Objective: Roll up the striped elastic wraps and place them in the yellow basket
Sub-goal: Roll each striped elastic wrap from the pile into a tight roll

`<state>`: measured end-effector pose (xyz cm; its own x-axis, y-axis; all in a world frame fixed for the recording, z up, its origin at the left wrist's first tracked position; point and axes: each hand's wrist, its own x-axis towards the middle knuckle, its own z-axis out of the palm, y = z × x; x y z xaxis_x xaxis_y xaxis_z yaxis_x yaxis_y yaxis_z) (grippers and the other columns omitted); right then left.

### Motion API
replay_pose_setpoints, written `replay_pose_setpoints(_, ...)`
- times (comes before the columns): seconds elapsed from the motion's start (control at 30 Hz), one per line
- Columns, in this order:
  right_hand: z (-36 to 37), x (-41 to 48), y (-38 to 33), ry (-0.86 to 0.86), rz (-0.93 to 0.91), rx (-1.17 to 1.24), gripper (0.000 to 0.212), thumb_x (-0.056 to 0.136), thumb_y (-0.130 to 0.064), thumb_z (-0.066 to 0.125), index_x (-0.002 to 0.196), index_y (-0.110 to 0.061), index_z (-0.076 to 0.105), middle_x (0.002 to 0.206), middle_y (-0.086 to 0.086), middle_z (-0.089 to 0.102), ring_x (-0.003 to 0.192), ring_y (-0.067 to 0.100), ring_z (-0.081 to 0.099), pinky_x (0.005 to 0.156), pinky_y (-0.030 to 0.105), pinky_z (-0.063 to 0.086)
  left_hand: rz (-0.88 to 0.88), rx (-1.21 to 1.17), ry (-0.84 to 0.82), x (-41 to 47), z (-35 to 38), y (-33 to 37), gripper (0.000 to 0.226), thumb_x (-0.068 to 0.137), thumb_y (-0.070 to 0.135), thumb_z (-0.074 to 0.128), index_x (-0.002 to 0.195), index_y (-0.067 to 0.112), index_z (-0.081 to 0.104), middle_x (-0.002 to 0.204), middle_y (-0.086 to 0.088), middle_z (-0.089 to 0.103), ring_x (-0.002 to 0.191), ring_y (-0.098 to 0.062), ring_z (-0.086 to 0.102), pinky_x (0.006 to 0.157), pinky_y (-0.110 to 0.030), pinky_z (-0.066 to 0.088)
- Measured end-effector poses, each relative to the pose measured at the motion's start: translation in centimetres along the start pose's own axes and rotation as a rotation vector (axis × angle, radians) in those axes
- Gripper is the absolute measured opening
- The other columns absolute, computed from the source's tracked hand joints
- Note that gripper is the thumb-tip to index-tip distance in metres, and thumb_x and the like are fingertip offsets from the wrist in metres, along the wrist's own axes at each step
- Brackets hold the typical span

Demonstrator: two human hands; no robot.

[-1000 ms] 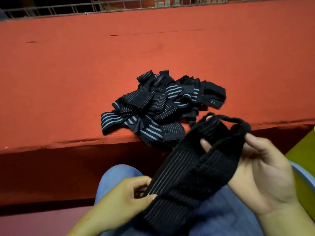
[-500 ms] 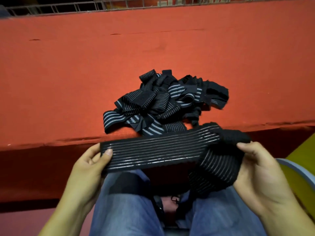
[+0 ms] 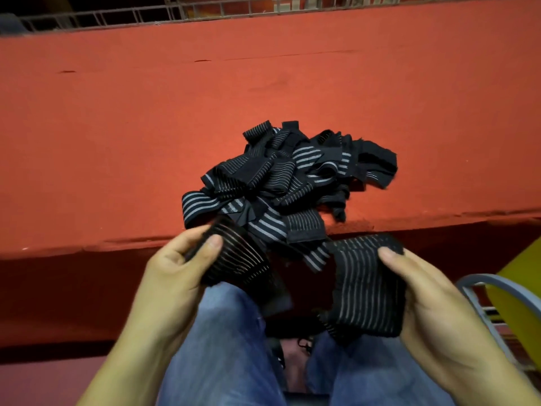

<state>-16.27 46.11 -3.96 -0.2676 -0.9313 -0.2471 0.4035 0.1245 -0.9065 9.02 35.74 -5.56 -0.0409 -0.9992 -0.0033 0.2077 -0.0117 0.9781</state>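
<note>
At four o'clock the yellow basket (image 3: pixel 524 291) is cut off by the right edge. Near seven o'clock, one end of the striped elastic wrap (image 3: pixel 369 288) is motion-blurred.

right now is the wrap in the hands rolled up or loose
Loose: the striped wrap sags between left hand and right hand, each gripping an end.

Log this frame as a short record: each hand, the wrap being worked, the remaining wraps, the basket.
left hand: grips one end of the striped wrap, thumb on top
right hand: grips the other end, thumb on top
striped wrap: sags between the hands above the lap, no finished roll
pile: loose wraps heaped at the near edge of the red table
yellow basket: far right, partly in view, contents hidden
</note>
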Motion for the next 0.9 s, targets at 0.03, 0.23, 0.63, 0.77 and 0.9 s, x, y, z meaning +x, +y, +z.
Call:
replay_pose_setpoints(0.03,0.6,-0.2,0.1,-0.023,-0.033,-0.039,0.029,0.092,-0.03,0.057,0.104,-0.02,0.082,0.111,0.013,0.079,0.108,0.028,0.075,0.095,0.044,0.052,-0.009,0.038,-0.029,-0.3,0.6,-0.2,0.03,0.073,0.027,0.075,0.101,0.015,0.08,0.104,-0.009,0.08,0.09,-0.014,0.074,0.079,-0.021,0.06)
replay_pose_setpoints(0.23,3.0,-1.2,0.7,-0.224,-0.169,-0.266,0.026,0.089,-0.041,0.06,0.107,-0.036,0.078,0.11,0.002,0.08,0.105,0.012,0.073,0.085,0.021,0.057,-0.122,0.092,-0.298,-2.2,3.2,-0.4,0.029,0.096,0.018,0.06,0.123,0.019,0.07,0.102,-0.006,0.079,0.088,-0.012,0.074,0.075,-0.017,0.054)
replay_pose_setpoints(0.63,3.8,-0.8,2.1,-0.2,-0.262,-0.355,0.026,0.097,-0.041,0.058,0.109,-0.029,0.078,0.103,0.006,0.079,0.098,0.016,0.073,0.089,0.037,0.057,-0.166,0.037,-0.463,-4.2,4.6,1.2,0.027,0.1,0.017,0.059,0.126,0.009,0.065,0.113,-0.016,0.077,0.103,-0.025,0.074,0.088,-0.027,0.059)
replay_pose_setpoints(0.77,3.7,-0.6,2.5,-0.168,-0.24,-0.322,0.026,0.093,-0.039,0.059,0.102,-0.026,0.078,0.096,0.011,0.078,0.086,0.013,0.069,0.082,0.04,0.055,-0.149,-0.024,-0.507,-4.4,4.8,1.1,0.032,0.096,0.028,0.059,0.124,0.015,0.07,0.119,-0.013,0.076,0.111,-0.023,0.072,0.088,-0.024,0.057)
replay_pose_setpoints(0.9,3.5,-0.3,2.6,-0.174,-0.231,-0.293,0.026,0.092,-0.041,0.061,0.102,-0.024,0.079,0.095,0.009,0.078,0.086,0.011,0.067,0.082,0.04,0.053,-0.174,-0.07,-0.545,-4.3,4.7,1.2,0.036,0.095,0.035,0.055,0.124,0.021,0.071,0.128,-0.01,0.073,0.118,-0.019,0.07,0.09,-0.023,0.055)
